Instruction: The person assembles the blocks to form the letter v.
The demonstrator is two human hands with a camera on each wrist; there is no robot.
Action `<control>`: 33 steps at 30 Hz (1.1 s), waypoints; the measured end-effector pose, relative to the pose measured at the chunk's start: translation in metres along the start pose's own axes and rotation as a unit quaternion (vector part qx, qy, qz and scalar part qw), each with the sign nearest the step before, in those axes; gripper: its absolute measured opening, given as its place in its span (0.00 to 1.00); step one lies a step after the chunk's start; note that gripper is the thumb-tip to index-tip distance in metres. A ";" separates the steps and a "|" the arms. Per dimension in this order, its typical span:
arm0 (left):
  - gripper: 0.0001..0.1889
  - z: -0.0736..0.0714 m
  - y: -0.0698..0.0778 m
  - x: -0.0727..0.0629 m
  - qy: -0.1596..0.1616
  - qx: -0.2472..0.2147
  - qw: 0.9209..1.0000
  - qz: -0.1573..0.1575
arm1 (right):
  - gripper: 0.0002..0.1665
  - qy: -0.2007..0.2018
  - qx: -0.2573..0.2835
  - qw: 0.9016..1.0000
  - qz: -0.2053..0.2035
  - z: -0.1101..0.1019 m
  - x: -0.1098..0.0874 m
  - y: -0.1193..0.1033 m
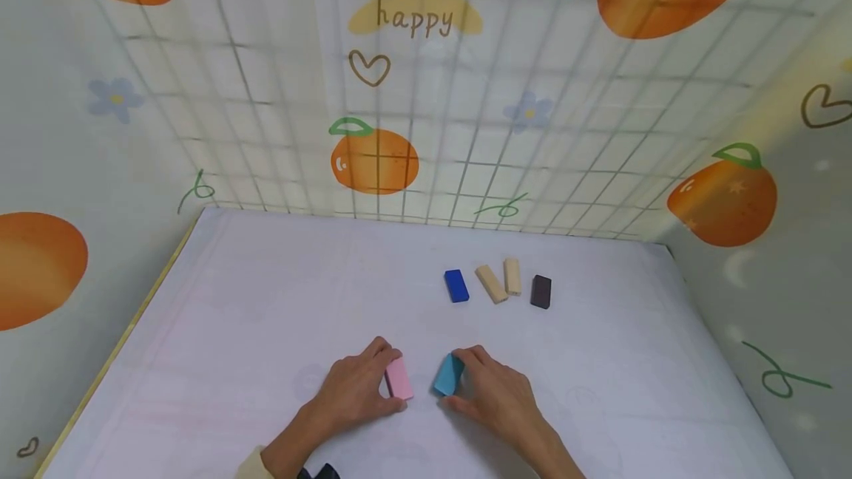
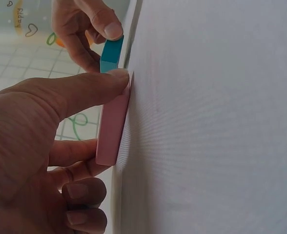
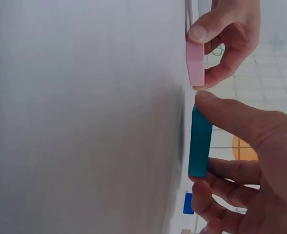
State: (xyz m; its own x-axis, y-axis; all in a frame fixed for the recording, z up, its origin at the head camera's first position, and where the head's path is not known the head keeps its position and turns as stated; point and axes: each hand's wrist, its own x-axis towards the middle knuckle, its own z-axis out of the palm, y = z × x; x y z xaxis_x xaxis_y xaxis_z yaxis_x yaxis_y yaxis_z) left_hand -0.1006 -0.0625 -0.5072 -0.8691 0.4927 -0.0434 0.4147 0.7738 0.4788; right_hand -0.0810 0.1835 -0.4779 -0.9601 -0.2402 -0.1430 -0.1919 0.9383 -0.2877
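Note:
A pink block [image 1: 399, 378] is pinched end to end between the thumb and fingers of my left hand [image 1: 356, 388]. Across a small gap, my right hand [image 1: 499, 394] grips a teal block [image 1: 448, 375] the same way, thumb at the near end and fingertips at the far end. In the left wrist view the pink block [image 2: 113, 129] lies along the white surface, the thumb over one end. The right wrist view has the teal block [image 3: 200, 144] close against the surface, with the pink block [image 3: 195, 63] beyond it.
Farther back on the white table [image 1: 266, 301] lie a blue block [image 1: 456, 286], two pale wooden blocks, one of them tilted [image 1: 491, 284] and the other straighter [image 1: 512, 276], and a dark brown block [image 1: 541, 292]. Curtains printed with oranges [image 1: 376, 161] enclose the back and sides.

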 end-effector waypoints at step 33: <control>0.37 -0.002 0.012 0.000 -0.034 -0.014 0.999 0.004 | 0.44 -0.032 0.010 0.999 -0.002 0.006 0.000 -0.013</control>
State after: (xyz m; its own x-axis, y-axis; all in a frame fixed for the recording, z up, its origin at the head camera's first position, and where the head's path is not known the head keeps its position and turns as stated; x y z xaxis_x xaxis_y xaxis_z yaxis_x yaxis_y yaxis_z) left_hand -0.0965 -0.0540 -0.4998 -0.8451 0.5254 -0.0985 0.4129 0.7585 0.5041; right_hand -0.0772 0.1695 -0.4801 -0.9443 -0.2595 -0.2026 -0.1905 0.9326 -0.3066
